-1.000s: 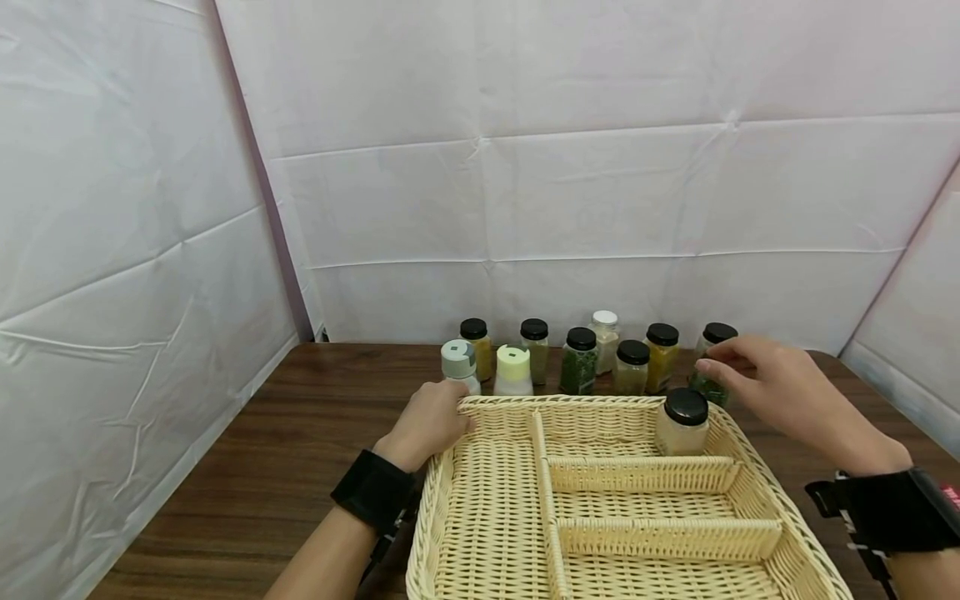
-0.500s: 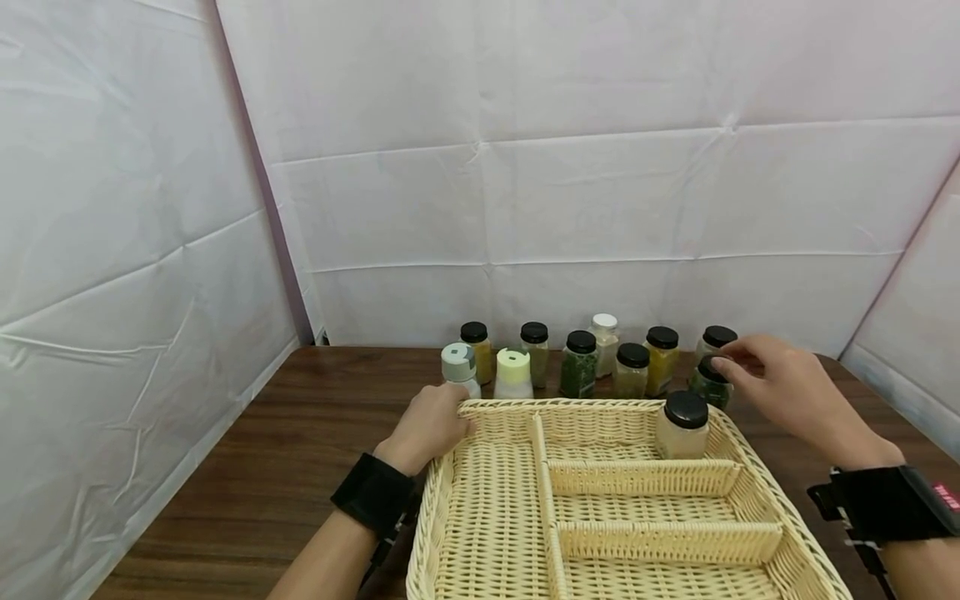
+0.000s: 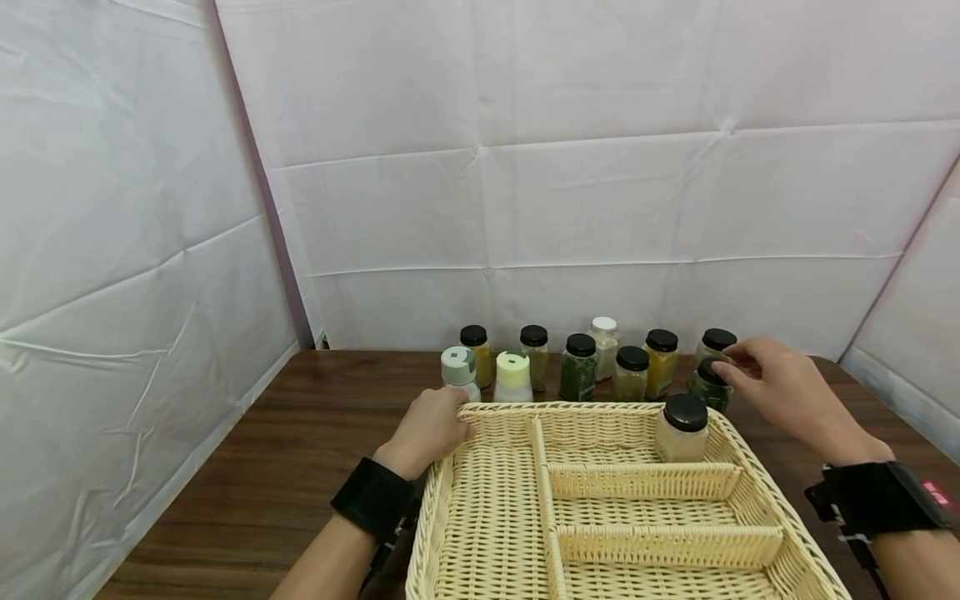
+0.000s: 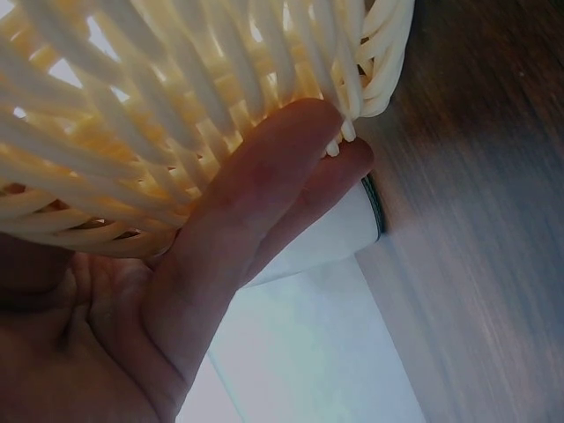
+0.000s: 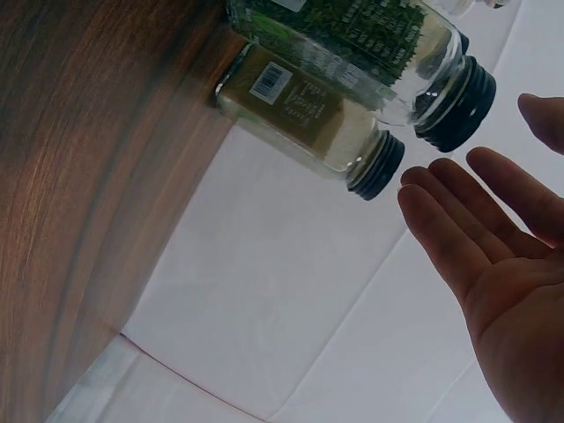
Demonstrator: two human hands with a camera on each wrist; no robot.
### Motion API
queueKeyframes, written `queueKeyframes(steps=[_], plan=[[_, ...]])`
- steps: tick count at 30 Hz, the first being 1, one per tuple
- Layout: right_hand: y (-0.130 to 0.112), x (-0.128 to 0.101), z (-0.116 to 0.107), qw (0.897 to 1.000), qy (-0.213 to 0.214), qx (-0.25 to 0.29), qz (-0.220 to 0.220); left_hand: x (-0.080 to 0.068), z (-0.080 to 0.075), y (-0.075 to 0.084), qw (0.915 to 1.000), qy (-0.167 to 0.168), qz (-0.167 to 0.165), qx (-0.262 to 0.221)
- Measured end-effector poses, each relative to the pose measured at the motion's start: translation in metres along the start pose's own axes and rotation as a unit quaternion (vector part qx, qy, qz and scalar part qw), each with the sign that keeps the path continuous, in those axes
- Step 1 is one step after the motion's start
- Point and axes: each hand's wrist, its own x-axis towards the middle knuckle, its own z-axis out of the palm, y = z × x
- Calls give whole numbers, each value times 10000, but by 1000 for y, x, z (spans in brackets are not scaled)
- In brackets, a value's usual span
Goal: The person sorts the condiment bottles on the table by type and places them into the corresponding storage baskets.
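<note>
In the head view my left hand (image 3: 426, 431) grips the far left corner of a pale wicker basket (image 3: 546, 500). The left wrist view shows its fingers (image 4: 256, 189) curled against the weave. My right hand (image 3: 787, 400) hovers beside a green herb jar (image 3: 710, 387) with a black cap, just outside the basket's far right corner. In the right wrist view that hand's fingers are spread near the caps of the herb jar (image 5: 352, 53) and a brown spice jar (image 5: 286, 115), with a visible gap. A cream-coloured jar (image 3: 682, 433) stands in the basket's far right compartment.
Several spice jars line the table's back, among them a green one (image 3: 578, 371), a yellow one (image 3: 661, 367) and a white-capped one (image 3: 603, 346). Two shakers, grey-capped (image 3: 459, 367) and yellow-capped (image 3: 513, 371), stand behind the basket. White cloth (image 3: 585, 200) hangs behind the table.
My right hand has drawn slightly to the right, uncovering the green herb jar's black cap. My left hand stays on the basket corner. The view has tilted up slightly.
</note>
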Motion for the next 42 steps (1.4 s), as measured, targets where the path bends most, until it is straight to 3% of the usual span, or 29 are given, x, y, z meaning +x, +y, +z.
queueKeyframes(steps=[2,4,6,11,12,17,25,35,42], plan=[[40,4,22,10000,38,-70,-28,0,0,0,10000,2,7,-8],[66,5,38,9996,131,-243,-51,0,0,0,10000,1,9,-19],[40,5,25,10000,-63,-48,9,0,0,0,10000,4,12,-27],[-64,6,-26,9975,-547,254,368,-1,1,0,10000,24,41,-68],[-69,6,-27,9976,-534,261,357,-1,1,0,10000,32,53,-68],[-63,9,-20,9967,-619,403,334,-2,0,1,9999,54,94,-58],[-31,9,3,9989,-405,115,209,-1,0,0,9999,82,100,-57],[-69,3,-8,9938,-967,234,502,0,0,-1,9999,42,93,-79],[-52,3,3,9911,-1111,388,622,0,1,-1,10000,25,24,-74]])
